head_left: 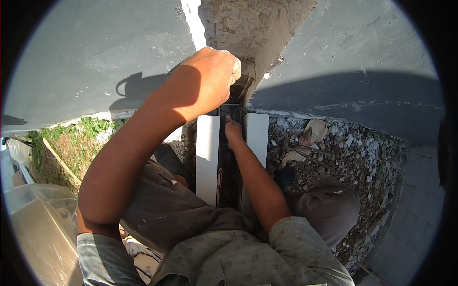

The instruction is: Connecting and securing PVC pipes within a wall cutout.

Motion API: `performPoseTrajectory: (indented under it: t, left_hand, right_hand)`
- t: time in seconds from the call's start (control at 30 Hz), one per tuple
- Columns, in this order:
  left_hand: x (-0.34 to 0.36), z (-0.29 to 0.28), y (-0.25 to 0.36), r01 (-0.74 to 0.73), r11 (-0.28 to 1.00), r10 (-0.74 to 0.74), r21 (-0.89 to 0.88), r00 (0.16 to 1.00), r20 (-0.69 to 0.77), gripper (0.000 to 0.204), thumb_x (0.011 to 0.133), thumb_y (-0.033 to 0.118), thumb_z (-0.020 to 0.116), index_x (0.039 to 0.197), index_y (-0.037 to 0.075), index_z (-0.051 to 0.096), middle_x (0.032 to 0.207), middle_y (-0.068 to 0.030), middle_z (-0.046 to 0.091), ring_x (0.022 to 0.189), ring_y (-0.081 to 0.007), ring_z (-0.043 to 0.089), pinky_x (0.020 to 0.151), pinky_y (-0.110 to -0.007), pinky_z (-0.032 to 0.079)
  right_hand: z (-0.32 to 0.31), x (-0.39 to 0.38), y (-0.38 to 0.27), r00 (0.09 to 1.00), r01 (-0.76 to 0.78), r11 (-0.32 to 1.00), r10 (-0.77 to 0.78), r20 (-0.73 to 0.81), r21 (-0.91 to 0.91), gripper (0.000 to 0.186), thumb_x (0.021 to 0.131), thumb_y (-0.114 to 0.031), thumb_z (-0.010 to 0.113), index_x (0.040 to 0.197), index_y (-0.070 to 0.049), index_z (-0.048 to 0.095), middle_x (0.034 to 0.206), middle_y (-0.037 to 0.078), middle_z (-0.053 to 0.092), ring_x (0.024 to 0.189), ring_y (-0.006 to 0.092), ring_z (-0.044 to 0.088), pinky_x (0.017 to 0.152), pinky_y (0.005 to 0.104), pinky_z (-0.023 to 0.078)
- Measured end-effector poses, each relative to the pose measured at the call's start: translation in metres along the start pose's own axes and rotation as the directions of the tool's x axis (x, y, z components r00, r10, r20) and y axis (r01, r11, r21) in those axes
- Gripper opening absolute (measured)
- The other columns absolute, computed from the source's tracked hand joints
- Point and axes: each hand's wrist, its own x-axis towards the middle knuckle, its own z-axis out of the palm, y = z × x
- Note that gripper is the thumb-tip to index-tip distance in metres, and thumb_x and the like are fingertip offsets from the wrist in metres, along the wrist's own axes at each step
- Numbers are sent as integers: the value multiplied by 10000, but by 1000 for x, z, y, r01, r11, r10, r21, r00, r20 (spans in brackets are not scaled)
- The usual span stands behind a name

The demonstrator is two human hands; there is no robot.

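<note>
My left hand is raised in front of me, its fingers curled into a fist. Whatever it grips, if anything, is hidden from view. Lower and nearer, my right hand reaches into a dark channel between two white bars. Its thumb points forward and its other fingers are folded underneath; what they close on cannot be made out. The left white bar and the right white bar run lengthwise between my legs, toward a rough plaster corner.
Grey walls stand at left and right, meeting near the plaster. Broken rubble covers the ground at right, with a paving strip beyond. At left are weeds, a wooden stick and a plastic-wrapped box.
</note>
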Motion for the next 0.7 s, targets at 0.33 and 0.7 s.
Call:
performPoseTrajectory:
  t: [0.33, 0.7]
  left_hand:
    - [3, -12, 14, 76, 986, -91, 146, 991, 99, 97, 792, 31, 527, 732, -10, 592, 685, -212, 573, 676, -380, 562, 619, -413, 445]
    - [-6, 1, 3, -14, 995, 22, 95, 997, -80, 127, 752, 43, 508, 716, 5, 624, 698, -198, 614, 708, -365, 608, 643, -426, 480]
  right_hand:
    - [-189, -48, -134, 644, 362, 631, 363, 674, -686, 216, 836, -203, 614, 952, -28, 664, 882, 130, 681, 803, 202, 679, 630, 313, 555]
    - [-367, 9, 56, 982, 183, -308, 93, 162, -934, 972, 655, -395, 783, 1409, -137, 227, 1277, 195, 467, 1158, 383, 483, 941, 485, 420]
